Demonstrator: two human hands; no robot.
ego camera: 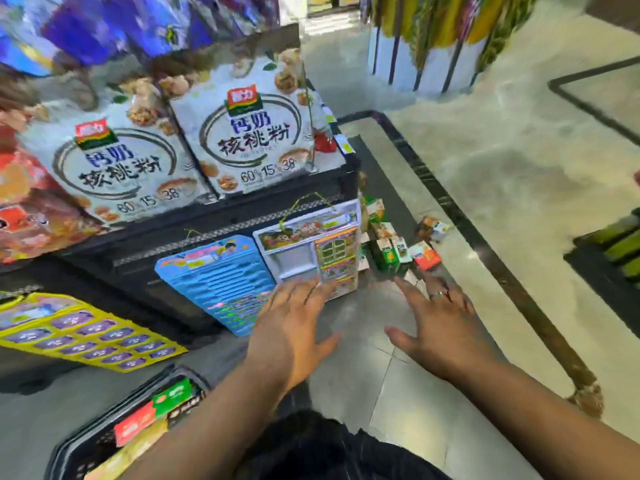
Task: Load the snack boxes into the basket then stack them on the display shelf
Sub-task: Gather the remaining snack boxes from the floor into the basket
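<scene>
Left hand: the left hand (294, 317) is stretched forward over the floor, fingers straight and spread, holding nothing.
Right hand: the right hand (440, 320) is also stretched forward with the fingers wide apart and nothing in it; one finger carries a ring (438, 293).
Snack boxes on the floor: I count about six small snack boxes (398, 251), green, white and red, lying in a loose group on the floor tiles (519, 174) just beside the corner of the shelf, in front of both hands. The blur makes the exact number uncertain.
Basket: one black basket (69, 448) is at the lower left, near the left forearm.
Inside the basket: at least three boxes, one green box (173, 393), one red box (133, 427) and one yellow box (131, 452), lying side by side.
Display shelf: one black display shelf (138, 244) stands to the left.
On top of the shelf: two large white boxes (252, 133) with the same print, next to each other.
Hanging on the shelf side: two toy packs, one blue pack (221, 282) and one white pack (308, 247), touching each other.
</scene>
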